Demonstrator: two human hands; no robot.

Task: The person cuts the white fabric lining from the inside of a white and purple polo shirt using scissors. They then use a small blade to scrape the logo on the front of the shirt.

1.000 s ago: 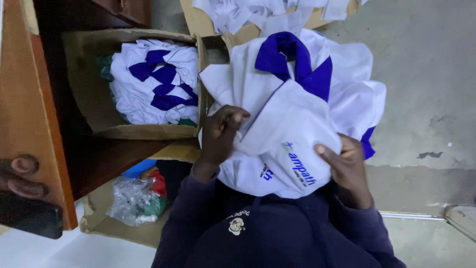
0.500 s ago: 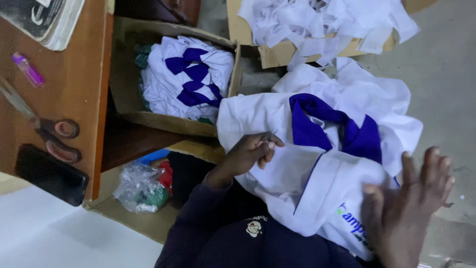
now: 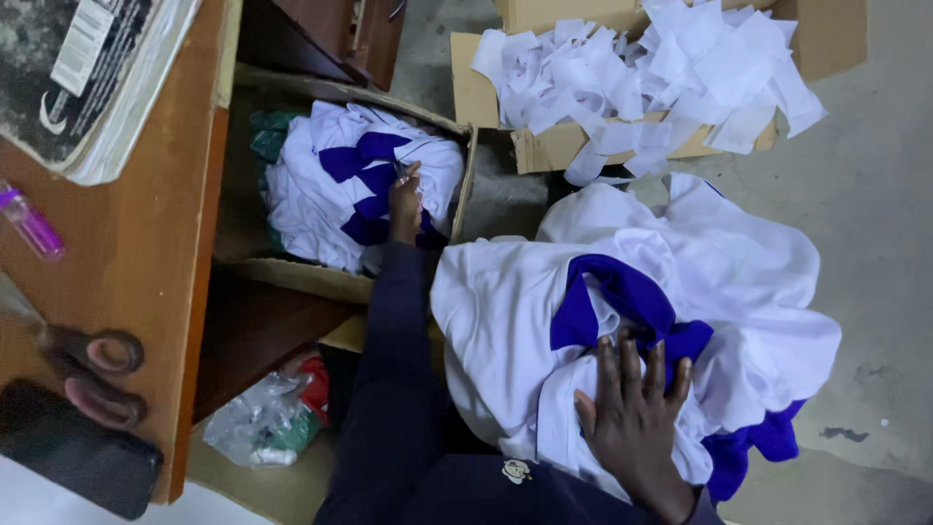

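My left hand (image 3: 405, 201) reaches into an open cardboard box (image 3: 292, 277) and rests its fingers on the white shirts with blue collars (image 3: 330, 185) stacked inside. Whether it grips one is unclear. My right hand (image 3: 634, 413) lies flat, fingers spread, on a pile of white shirts (image 3: 719, 262) on my lap, just below a blue collar (image 3: 607, 301). My dark blue sleeve (image 3: 394, 369) runs from the lap to the box.
A second cardboard box (image 3: 486, 92) full of white scraps (image 3: 661, 68) stands ahead on the concrete floor (image 3: 875, 194). The wooden desk (image 3: 155, 243) at left carries a book (image 3: 87, 68), purple pen (image 3: 29, 222), scissors (image 3: 92, 374) and black phone (image 3: 73, 452). A crumpled plastic bag (image 3: 258, 423) lies below.
My left hand left the shirt on my lap and stretched out into the box. My right hand came down flat onto the lap pile. The view shifted right and up.
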